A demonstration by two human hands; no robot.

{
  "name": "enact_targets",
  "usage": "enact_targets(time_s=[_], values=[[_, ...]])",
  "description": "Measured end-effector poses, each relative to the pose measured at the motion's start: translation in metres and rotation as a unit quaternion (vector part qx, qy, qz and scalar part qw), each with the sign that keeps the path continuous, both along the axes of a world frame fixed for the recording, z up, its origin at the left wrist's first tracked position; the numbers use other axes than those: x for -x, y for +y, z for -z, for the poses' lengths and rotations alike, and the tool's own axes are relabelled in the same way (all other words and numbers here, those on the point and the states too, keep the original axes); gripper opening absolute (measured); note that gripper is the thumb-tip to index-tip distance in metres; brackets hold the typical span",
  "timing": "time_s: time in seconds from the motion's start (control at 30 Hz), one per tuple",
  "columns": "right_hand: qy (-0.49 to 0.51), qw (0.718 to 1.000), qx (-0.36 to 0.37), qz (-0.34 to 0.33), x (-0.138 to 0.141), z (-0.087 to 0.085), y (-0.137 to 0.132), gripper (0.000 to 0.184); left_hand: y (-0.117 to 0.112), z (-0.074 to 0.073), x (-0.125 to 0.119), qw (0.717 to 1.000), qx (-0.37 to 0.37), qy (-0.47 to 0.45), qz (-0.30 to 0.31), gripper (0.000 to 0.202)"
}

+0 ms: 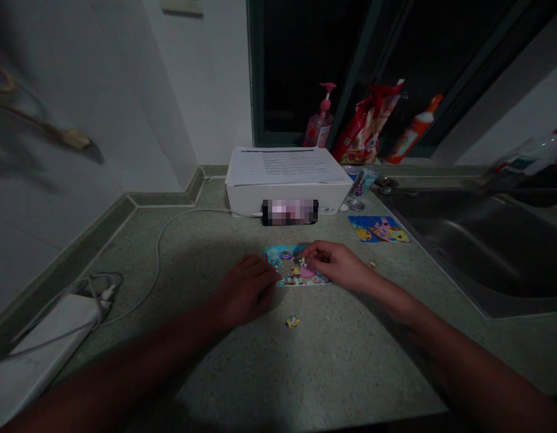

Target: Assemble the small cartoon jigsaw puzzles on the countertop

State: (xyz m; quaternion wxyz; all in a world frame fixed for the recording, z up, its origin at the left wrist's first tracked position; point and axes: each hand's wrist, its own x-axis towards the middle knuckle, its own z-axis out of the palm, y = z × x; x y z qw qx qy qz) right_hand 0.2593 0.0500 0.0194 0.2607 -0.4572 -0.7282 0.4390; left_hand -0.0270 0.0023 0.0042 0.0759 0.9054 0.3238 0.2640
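A small colourful jigsaw puzzle point(285, 281) lies flat on the counter, with a brown gap in its middle. At its left edge rests my left hand point(250, 288), its fingers curled together against the border; the fingertips are partly hidden. My right hand point(334, 263) reaches over the puzzle's right side, with thumb and fingers closed on a small puzzle piece point(303, 262) just over the picture. One loose yellowish piece point(292, 322) lies in front of the puzzle, and another small piece point(372, 263) is to the right, beyond my right wrist.
Behind the puzzle, a phone point(290, 213) on a cable leans against a white box point(246, 195). A blue cartoon card point(379, 229) lies beside the steel sink point(467, 252). A white power strip point(57, 337) lies left. Bottles and a red bag point(368, 126) stand by the window.
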Motion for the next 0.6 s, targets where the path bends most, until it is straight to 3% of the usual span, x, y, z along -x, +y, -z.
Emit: enact_targets(time_s=[0.3, 0.6], values=[[-0.042, 0.997, -0.063, -0.014, 0.022, 0.001, 0.008, 0.024, -0.002, -0.005, -0.001, 1.0, -0.014, 0.016, 0.015, 0.015], [-0.1, 0.992, -0.077, -0.027, 0.027, 0.003, 0.008, 0.026, 0.001, -0.003, -0.003, 0.999, -0.025, 0.025, 0.028, 0.011]])
